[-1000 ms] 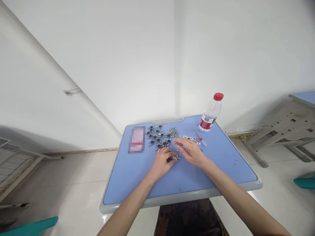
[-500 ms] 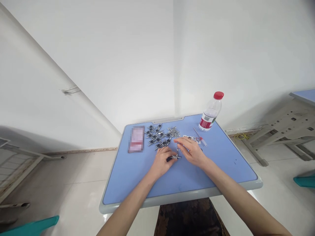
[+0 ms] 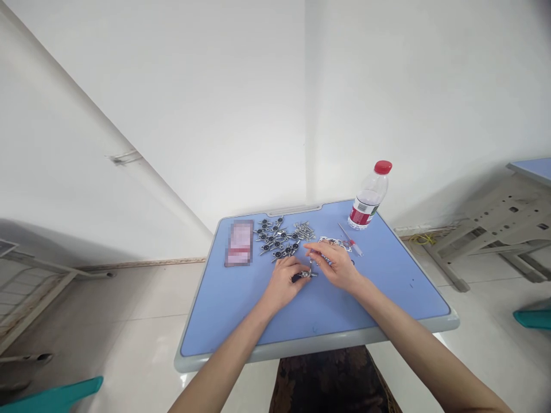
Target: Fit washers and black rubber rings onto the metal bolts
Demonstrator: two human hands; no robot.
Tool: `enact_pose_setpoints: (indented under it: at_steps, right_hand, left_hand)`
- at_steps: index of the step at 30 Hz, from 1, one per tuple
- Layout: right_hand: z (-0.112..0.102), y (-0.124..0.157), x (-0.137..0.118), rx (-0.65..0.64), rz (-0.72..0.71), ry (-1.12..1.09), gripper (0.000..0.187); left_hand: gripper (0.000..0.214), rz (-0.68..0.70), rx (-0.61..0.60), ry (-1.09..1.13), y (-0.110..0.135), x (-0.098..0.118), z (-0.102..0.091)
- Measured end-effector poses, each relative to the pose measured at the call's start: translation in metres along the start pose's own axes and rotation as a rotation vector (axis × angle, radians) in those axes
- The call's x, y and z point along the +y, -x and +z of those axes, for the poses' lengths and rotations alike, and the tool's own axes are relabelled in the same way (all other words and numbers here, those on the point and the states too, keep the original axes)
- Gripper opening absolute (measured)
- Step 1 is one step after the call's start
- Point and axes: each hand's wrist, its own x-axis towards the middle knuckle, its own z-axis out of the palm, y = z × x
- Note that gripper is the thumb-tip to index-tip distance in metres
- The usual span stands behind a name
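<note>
My left hand [image 3: 282, 282] rests on the blue tabletop and grips a small black-and-silver metal fitting [image 3: 305, 275]. My right hand [image 3: 334, 265] sits just beyond it, with thumb and fingers pinched on the fitting's upright silver stem. The hands partly hide the fitting. Behind them lies a heap of dark star-shaped metal parts [image 3: 273, 240], and loose silver screws [image 3: 303, 230] lie beside it. Under my right fingertips' far side is a white perforated sheet [image 3: 334, 242], partly covered by the hand.
A small red-handled screwdriver [image 3: 349, 240] and a red-capped water bottle [image 3: 368, 195] stand at the table's far right. A pixelated flat rectangular item [image 3: 239, 243] lies far left. The blue table [image 3: 318, 327] has a grey rim, with a wall behind.
Both hands stay almost in place around the fitting. My right fingers have drawn slightly closer on its stem.
</note>
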Motion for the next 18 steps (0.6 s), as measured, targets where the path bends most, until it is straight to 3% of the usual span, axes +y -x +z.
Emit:
enact_pose_setpoints:
  at_steps: [7, 18]
  right_hand:
    - [0.0105, 0.0000, 0.0040, 0.068, 0.081, 0.021, 0.010]
    - [0.0018, -0.0001, -0.0005, 0.184, 0.143, 0.016, 0.011]
  left_hand:
    - [0.013, 0.004, -0.003, 0.000, 0.0013, 0.0001, -0.0009]
    - [0.020, -0.001, 0.021, 0.063, -0.0001, 0.0014, -0.0024]
